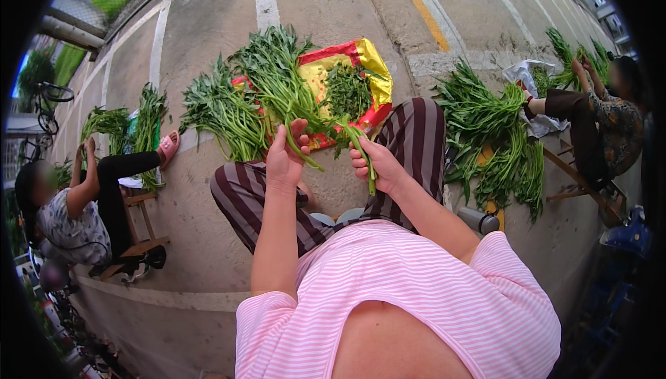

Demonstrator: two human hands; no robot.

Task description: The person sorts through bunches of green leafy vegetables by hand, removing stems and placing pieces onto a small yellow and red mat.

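Note:
My left hand (286, 156) is raised palm up, with a long green stem (302, 151) of a leafy vegetable lying between its thumb and fingers. My right hand (379, 163) is closed around several thick green stems (370, 171), their leafy ends pointing away from me. Just beyond both hands, long bunches of leafy green stems (270, 77) lie on the ground, partly over a red and gold sheet (312, 74). On the sheet's right part sits a pile of loose green leaves (347, 93).
One person (78, 207) sits at the left and another (614, 119) at the right, both handling greens. A large heap of greens (489, 134) and a metal flask (477, 220) lie on the ground to my right. Wooden stools stand under both people.

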